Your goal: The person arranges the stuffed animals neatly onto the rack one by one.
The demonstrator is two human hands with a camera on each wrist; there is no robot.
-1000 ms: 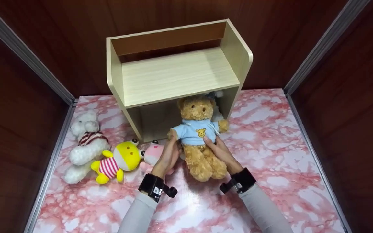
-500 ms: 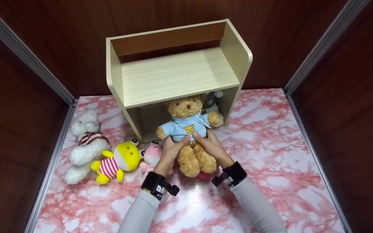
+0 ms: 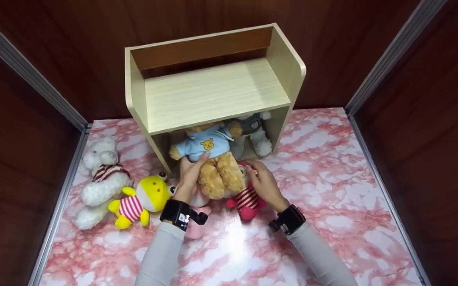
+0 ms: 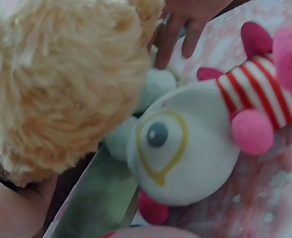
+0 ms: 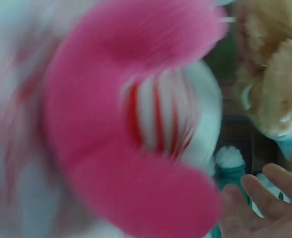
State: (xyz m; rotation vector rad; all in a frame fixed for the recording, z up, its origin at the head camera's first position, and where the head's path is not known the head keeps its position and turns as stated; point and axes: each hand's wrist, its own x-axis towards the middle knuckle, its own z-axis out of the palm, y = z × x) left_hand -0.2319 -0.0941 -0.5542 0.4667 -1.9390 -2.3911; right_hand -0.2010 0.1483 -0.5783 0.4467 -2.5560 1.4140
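Note:
A brown teddy bear in a light blue hoodie leans back into the lower compartment of a pale wooden shelf; its head is mostly hidden under the board. My left hand grips the bear's side, thumb in front. Brown fur fills much of the left wrist view. Apart from the bear, my right hand hovers by a magenta plush with a striped body, lying before the shelf. In the right wrist view the fingers are spread and hold nothing.
Inside the compartment's right end sits a grey and white plush. Left of the shelf lie a white plush bear and a yellow striped plush. A pink plush is partly hidden by my left wrist.
The bear has moved left and deeper into the lower compartment, tilting back. My right hand has let go of it, uncovering the magenta plush and the grey and white plush.

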